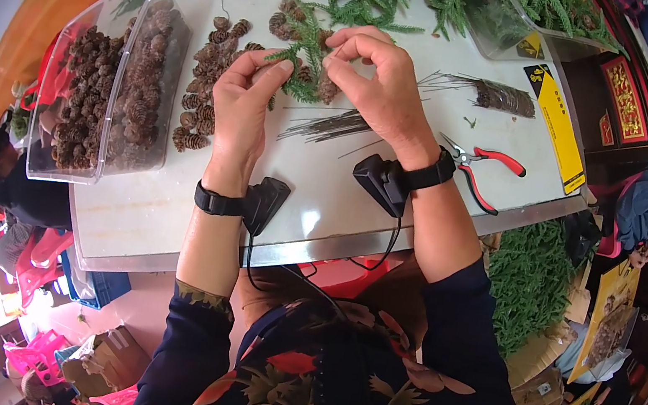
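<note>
Green sprig (309, 49), one: upper centre of frame, between both grips; left hand (247, 97) pinching its left tip, right hand (383, 85) pinching at its right edge

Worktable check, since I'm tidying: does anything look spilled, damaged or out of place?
Nothing looks clearly damaged or spilled. Slightly untidy: red-handled pliers lie open near the edge of the worktable, and loose dark wires fan out unevenly.

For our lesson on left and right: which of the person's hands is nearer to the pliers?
Right. The right hand is just left of the pliers; the left hand is much farther left, past the right one.
</note>
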Demonstrator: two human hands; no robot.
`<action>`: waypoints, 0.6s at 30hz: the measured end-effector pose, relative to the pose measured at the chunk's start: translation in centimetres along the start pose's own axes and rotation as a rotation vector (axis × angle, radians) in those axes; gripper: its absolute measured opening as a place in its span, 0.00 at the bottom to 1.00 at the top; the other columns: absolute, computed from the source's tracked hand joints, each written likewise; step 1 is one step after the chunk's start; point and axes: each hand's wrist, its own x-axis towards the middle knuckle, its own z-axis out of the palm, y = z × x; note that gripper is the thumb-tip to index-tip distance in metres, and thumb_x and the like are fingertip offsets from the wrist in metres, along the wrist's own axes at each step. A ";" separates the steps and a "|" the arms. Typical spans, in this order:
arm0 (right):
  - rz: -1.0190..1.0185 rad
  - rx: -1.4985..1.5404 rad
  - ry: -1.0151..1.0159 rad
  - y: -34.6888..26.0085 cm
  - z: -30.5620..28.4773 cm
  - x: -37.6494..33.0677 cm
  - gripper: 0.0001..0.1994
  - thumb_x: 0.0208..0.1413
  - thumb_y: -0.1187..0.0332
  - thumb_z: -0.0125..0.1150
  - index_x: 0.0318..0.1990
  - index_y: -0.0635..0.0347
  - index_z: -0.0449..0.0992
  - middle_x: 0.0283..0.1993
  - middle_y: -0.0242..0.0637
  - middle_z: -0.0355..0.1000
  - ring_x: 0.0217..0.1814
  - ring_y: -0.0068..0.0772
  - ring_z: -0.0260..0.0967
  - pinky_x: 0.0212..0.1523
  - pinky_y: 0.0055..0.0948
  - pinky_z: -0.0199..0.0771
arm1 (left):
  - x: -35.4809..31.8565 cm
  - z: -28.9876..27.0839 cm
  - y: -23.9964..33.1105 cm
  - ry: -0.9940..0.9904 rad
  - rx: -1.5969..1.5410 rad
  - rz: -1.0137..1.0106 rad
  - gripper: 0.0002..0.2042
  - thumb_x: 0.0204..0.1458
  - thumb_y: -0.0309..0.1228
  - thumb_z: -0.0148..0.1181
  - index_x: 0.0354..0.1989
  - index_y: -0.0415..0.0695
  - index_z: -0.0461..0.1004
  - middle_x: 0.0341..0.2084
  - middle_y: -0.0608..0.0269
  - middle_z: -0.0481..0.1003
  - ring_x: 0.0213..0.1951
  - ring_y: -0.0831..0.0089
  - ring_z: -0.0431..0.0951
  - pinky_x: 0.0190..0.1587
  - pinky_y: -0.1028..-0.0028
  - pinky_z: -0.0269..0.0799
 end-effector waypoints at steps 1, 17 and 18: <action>-0.053 -0.063 0.023 -0.1 0.1 -0.1 0.06 0.46 0.71 0.62 0.26 0.65 0.75 0.40 0.35 0.75 0.45 0.31 0.68 0.46 0.29 0.64 | -0.1 0.0 0.0 0.008 0.017 0.026 0.08 0.50 0.21 0.62 0.39 0.37 0.75 0.30 0.68 0.76 0.32 0.84 0.72 0.39 0.84 0.65; -0.230 -0.331 0.113 -0.3 1.2 -0.6 0.04 0.39 0.76 0.62 0.21 0.63 0.71 0.38 0.39 0.73 0.47 0.42 0.66 0.49 0.34 0.67 | -0.5 0.2 0.4 -0.013 0.030 0.027 0.08 0.49 0.20 0.61 0.38 0.37 0.75 0.28 0.68 0.75 0.33 0.83 0.73 0.39 0.83 0.66; -0.232 -0.335 0.124 -0.3 1.3 -0.6 0.05 0.39 0.77 0.62 0.21 0.63 0.71 0.38 0.39 0.73 0.47 0.42 0.66 0.48 0.34 0.67 | -0.5 0.4 0.5 -0.012 0.031 0.026 0.08 0.49 0.20 0.61 0.38 0.37 0.75 0.28 0.68 0.75 0.33 0.83 0.73 0.39 0.83 0.66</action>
